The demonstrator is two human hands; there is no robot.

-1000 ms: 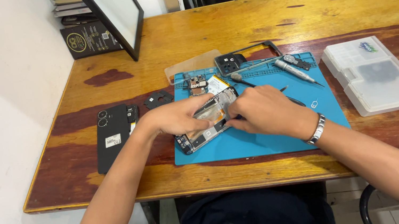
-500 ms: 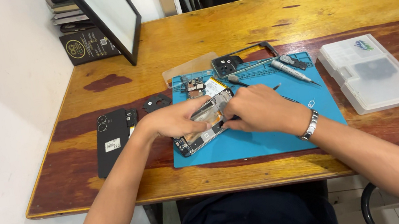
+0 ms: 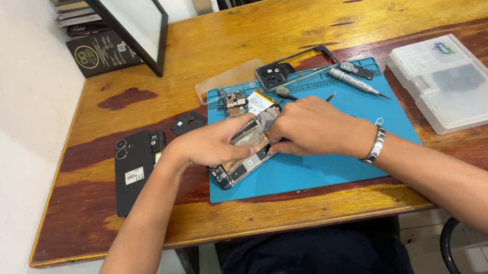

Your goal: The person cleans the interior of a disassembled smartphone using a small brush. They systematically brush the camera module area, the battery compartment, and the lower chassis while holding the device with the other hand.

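A wooden bench point(image 3: 329, 17) beside a white wall carries a blue mat point(image 3: 322, 167). Both hands, left point(image 3: 209, 146) and right point(image 3: 312, 129), pinch an opened phone point(image 3: 246, 150) lying on the mat.

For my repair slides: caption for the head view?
Both hands, left and right, grip an opened phone on a blue mat.

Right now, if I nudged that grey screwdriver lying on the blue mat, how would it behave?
The grey screwdriver has a round, slim barrel, so it would probably roll. The blue rubber-like mat may slow it. It looks rigid and light, and its fine tip could probably bend if it dropped.
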